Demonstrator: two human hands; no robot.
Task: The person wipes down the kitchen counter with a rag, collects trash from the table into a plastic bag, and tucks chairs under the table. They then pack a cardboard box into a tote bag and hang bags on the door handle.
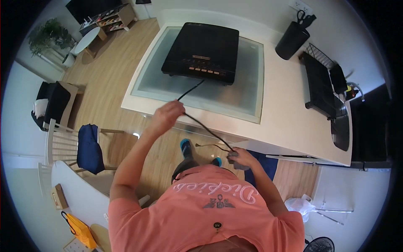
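Observation:
A black induction cooktop (203,50) lies on a frosted glass panel (153,84) set in the white counter. Its black power cord (205,128) comes out from under the front edge and runs through both my hands. My left hand (167,116) is closed on the cord just off the counter's front edge. Lower and to the right, my right hand (243,158) grips a grey cloth (237,164), which is against the cord. Past the cloth, the loose end with the plug (197,145) hangs over the floor. How far the cloth wraps the cord is hidden.
On the counter's right stand a black knife holder (289,42) with scissors and a black dish rack (321,84) by the sink (342,130). At left are a chair with a blue cushion (89,149) and a white table (75,182). A plastic bag (300,206) lies at right.

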